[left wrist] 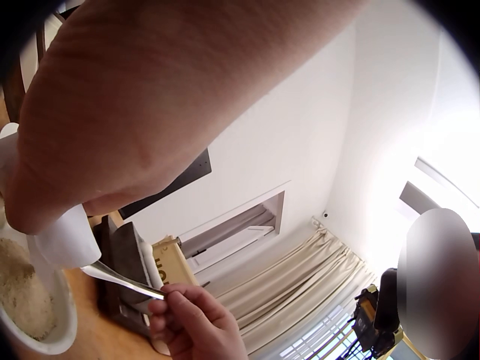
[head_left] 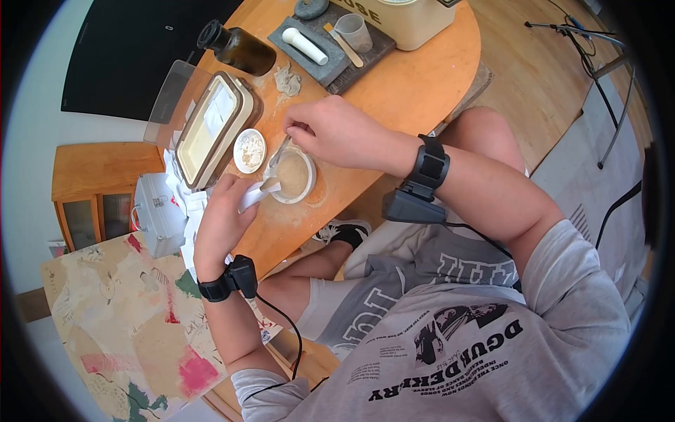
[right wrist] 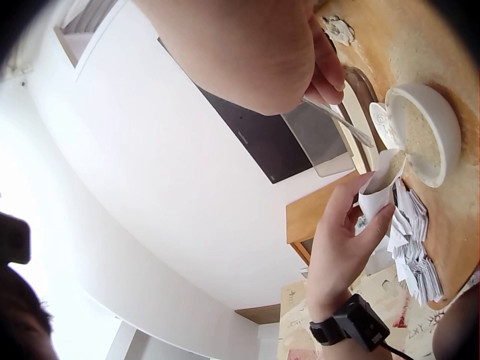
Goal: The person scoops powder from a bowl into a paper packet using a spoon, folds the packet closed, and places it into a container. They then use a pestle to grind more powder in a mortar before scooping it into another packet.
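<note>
Two clamped: left grip (head_left: pixel 223 216) on paper packet (right wrist: pixel 377 198), right grip (head_left: pixel 337 132) on metal tool (left wrist: pixel 129 281); aim packet's mouth inside bowl (right wrist: pixel 444 112).

The wooden table (head_left: pixel 422 77) bears 1 bowl (right wrist: pixel 448 131), 1 dish (head_left: pixel 238 156), 1 bottle (head_left: pixel 242 53).

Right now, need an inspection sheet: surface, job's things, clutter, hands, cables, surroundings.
Surface: wooden table, pale residue around the bowl.
Job's things: white bowl holding beige powder; white paper packet tipped at its rim; slim metal tool, tip shape unclear.
Clutter: dark bottle, white pestle, clear plastic cup, piled paper packets.
Hands: left hand holds the packet; right hand pinches the metal tool.
Cables: one black cable at each wrist camera.
Surroundings: wooden cabinet, paint-marked surface.
</note>
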`<state>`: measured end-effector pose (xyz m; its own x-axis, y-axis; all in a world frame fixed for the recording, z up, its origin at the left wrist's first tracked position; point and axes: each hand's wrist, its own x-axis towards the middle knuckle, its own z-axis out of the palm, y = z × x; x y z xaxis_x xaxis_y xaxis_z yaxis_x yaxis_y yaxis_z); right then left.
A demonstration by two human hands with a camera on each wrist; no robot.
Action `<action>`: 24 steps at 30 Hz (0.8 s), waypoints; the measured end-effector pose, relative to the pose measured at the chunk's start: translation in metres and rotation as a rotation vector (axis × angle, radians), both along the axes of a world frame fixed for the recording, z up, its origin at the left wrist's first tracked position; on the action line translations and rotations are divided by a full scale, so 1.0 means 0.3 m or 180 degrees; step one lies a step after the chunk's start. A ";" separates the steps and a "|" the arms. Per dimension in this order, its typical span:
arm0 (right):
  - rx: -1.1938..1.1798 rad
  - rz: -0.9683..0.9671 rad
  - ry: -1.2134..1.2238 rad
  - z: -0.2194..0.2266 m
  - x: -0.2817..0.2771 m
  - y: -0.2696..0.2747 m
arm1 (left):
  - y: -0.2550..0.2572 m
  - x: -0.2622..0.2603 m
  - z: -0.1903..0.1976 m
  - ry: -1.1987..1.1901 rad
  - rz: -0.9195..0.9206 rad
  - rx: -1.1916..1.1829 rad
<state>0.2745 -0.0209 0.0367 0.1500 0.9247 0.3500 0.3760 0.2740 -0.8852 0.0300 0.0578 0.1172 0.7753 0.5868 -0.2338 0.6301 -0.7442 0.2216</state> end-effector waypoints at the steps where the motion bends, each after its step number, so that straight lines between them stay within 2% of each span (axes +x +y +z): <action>1: 0.0002 -0.0003 0.0001 -0.001 0.000 0.000 | -0.003 0.004 0.001 -0.0019 0.0002 0.0010; 24: 0.0078 -0.0004 -0.0001 -0.002 0.000 -0.002 | -0.002 0.003 0.003 -0.0065 0.0007 0.0108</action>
